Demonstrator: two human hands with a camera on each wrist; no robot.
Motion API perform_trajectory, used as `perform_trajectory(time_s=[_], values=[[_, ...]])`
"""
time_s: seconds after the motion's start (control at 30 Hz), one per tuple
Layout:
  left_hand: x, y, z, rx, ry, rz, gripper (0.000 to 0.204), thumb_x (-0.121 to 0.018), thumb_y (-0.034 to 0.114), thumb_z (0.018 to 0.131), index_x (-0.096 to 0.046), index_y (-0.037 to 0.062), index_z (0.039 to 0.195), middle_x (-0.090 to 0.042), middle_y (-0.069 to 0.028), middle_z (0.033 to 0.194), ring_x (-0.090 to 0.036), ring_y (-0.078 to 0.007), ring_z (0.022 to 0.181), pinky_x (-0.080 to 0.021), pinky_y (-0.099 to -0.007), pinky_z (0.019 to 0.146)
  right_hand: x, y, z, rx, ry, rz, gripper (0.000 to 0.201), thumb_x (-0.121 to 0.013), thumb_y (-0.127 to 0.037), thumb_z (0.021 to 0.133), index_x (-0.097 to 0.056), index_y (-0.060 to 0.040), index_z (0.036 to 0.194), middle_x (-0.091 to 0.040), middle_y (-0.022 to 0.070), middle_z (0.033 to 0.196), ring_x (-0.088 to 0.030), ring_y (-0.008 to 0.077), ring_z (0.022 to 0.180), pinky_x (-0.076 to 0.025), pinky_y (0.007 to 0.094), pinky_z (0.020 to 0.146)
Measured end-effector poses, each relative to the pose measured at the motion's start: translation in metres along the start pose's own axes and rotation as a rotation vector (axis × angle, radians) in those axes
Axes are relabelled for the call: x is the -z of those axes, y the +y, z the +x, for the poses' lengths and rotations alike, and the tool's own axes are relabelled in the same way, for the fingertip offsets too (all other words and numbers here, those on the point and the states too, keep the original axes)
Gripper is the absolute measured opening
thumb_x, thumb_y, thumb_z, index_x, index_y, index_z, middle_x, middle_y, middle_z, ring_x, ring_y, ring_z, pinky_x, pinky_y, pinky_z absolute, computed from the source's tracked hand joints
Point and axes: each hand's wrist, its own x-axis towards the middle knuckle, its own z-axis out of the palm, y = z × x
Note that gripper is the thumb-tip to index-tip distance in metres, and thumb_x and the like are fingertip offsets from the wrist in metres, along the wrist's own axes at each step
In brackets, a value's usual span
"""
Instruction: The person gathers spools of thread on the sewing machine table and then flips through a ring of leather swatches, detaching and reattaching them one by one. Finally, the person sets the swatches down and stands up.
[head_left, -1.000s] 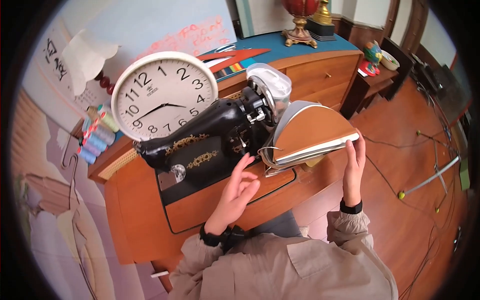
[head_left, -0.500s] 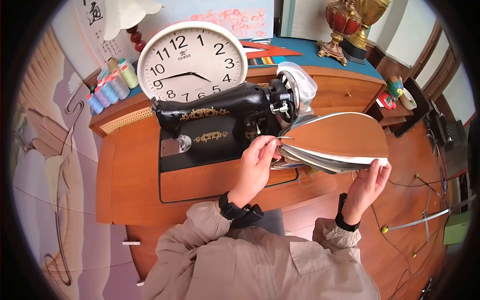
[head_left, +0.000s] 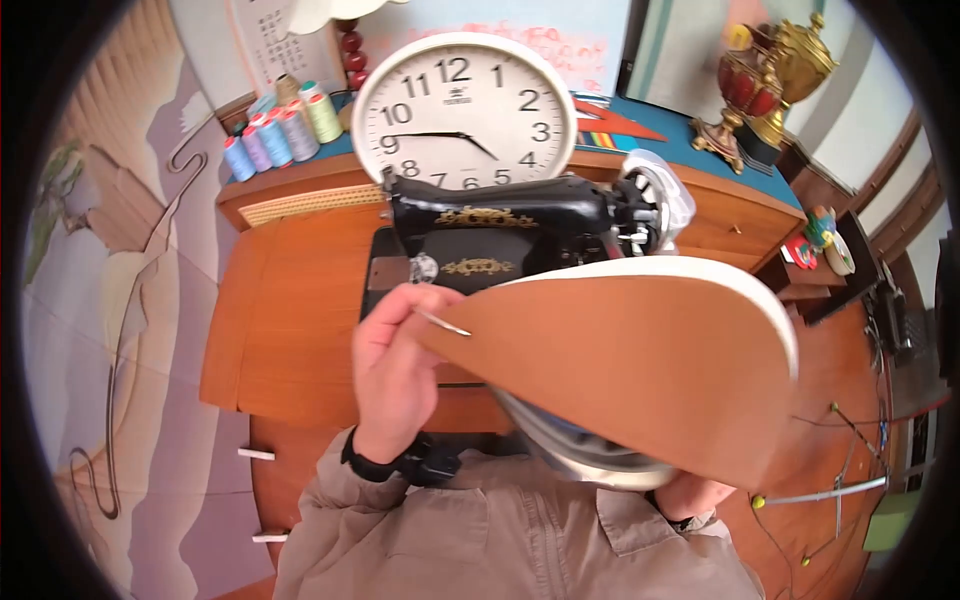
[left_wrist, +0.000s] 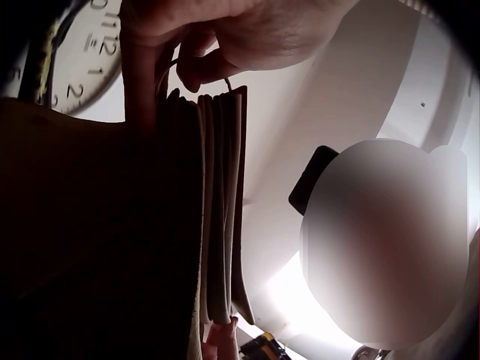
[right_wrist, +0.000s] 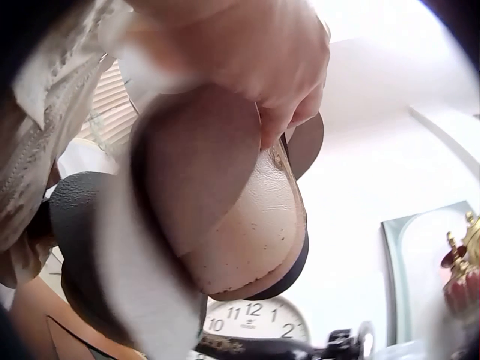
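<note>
A ring-bound bundle of leather swatches (head_left: 620,350), teardrop-shaped with a brown piece on top, is held up in front of my chest. My left hand (head_left: 395,380) pinches its narrow end beside the metal ring (head_left: 445,324). At the wide end my right hand (head_left: 697,495) is mostly hidden under the brown piece. In the right wrist view, the right hand's fingers (right_wrist: 281,124) curl onto the edges of fanned grey, white and beige pieces. The left wrist view shows the stacked swatch edges (left_wrist: 221,217) side-on below my left hand.
Behind the swatches a black sewing machine (head_left: 510,208) stands on a wooden table (head_left: 290,300). A large white clock (head_left: 465,110) leans behind it. Several thread spools (head_left: 270,140) stand at back left. A red and gold urn (head_left: 745,85) is at back right; cables lie on the floor.
The swatch bundle has come closer to my body and tilted up, its brown face toward me. My left hand, earlier free, now pinches the ring end; my right hand has moved underneath.
</note>
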Motion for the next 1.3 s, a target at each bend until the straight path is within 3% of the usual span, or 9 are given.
perform_trajectory(time_s=[0.07,0.13,0.2,0.3,0.53,0.7,0.93,1.13,1.3], values=[[0.027,0.015,-0.009,-0.038,0.095,0.022,0.015,-0.050,0.011,0.098,-0.059,-0.0005,0.100,-0.064,-0.0084,0.099,-0.062,-0.0107,0.087,-0.052,-0.0243,0.072,-0.031,-0.042,0.014,-0.391,-0.009,1.193,0.031,-0.061,-0.005,0.086,-0.050,-0.0035,0.114,-0.056,0.0087,0.115,-0.057,0.0213,0.106,-0.045,0.0369,0.094],[0.055,0.024,-0.018,-0.114,0.169,0.081,0.014,-0.051,0.010,0.097,-0.059,-0.0003,0.097,-0.064,-0.0086,0.098,-0.062,-0.0109,0.087,-0.051,-0.0238,0.070,-0.051,-0.049,0.015,-0.459,-0.112,1.233,0.036,-0.063,-0.003,0.085,-0.049,-0.0024,0.118,-0.056,0.0079,0.117,-0.055,0.0203,0.109,-0.043,0.0355,0.096],[0.082,0.022,-0.026,-0.140,0.226,0.119,0.013,-0.051,0.009,0.097,-0.060,-0.0010,0.094,-0.064,-0.0088,0.098,-0.062,-0.0111,0.086,-0.052,-0.0238,0.069,-0.071,-0.059,0.027,-0.605,-0.613,1.001,0.042,-0.061,-0.005,0.087,-0.046,0.0006,0.126,-0.055,0.0109,0.122,-0.052,0.0214,0.114,-0.041,0.0361,0.099],[0.111,0.009,-0.039,-0.066,0.353,0.248,0.018,-0.047,0.010,0.097,-0.061,-0.0020,0.101,-0.066,-0.0089,0.100,-0.065,-0.0150,0.086,-0.055,-0.0255,0.068,-0.104,-0.076,0.043,-0.077,-0.557,0.341,0.052,-0.066,-0.008,0.086,-0.043,0.0039,0.132,-0.053,0.0233,0.125,-0.052,0.0391,0.117,-0.041,0.0424,0.101],[0.128,0.001,-0.039,-0.042,0.263,0.239,0.016,-0.048,0.003,0.096,-0.061,-0.0041,0.091,-0.062,-0.0090,0.107,-0.060,-0.0101,0.088,-0.053,-0.0246,0.074,-0.179,-0.116,0.055,0.158,-0.884,0.844,0.044,-0.063,-0.009,0.089,-0.053,-0.0009,0.130,-0.052,0.0171,0.136,-0.047,0.0342,0.128,-0.037,0.0419,0.107],[0.127,0.015,-0.036,-0.216,0.096,0.522,0.015,-0.052,0.005,0.095,-0.057,-0.0052,0.085,-0.057,-0.0080,0.098,-0.049,-0.0084,0.076,-0.039,-0.0218,0.064,-0.211,-0.144,0.057,0.106,-0.892,1.038,0.045,-0.065,-0.010,0.087,-0.055,-0.0020,0.130,-0.053,0.0163,0.132,-0.048,0.0302,0.126,-0.039,0.0382,0.104],[0.131,0.032,-0.032,-0.314,0.033,0.856,0.016,-0.054,0.010,0.097,-0.058,-0.0030,0.089,-0.051,-0.0079,0.089,-0.048,-0.0162,0.071,-0.040,-0.0263,0.062,-0.220,-0.158,0.058,0.105,-0.908,1.151,0.034,-0.066,-0.004,0.084,-0.065,-0.0027,0.119,-0.055,0.0126,0.117,-0.059,0.0248,0.103,-0.047,0.0351,0.092],[0.131,0.031,-0.028,-0.311,-0.006,0.830,0.014,-0.054,0.007,0.096,-0.057,-0.0030,0.088,-0.051,-0.0089,0.085,-0.049,-0.0188,0.070,-0.041,-0.0274,0.062,-0.220,-0.168,0.065,-0.113,-1.026,1.285,0.023,-0.063,0.004,0.084,-0.067,-0.0002,0.106,-0.058,0.0124,0.113,-0.061,0.0231,0.098,-0.048,0.0335,0.089],[0.133,0.022,-0.027,-0.226,0.045,0.706,0.022,-0.050,0.013,0.099,-0.055,-0.0012,0.083,-0.052,-0.0060,0.081,-0.049,-0.0149,0.076,-0.039,-0.0264,0.068,-0.226,-0.173,0.055,-0.061,-0.854,1.217,0.012,-0.064,0.005,0.083,-0.062,0.0025,0.095,-0.061,0.0122,0.104,-0.061,0.0220,0.098,-0.047,0.0323,0.087]])
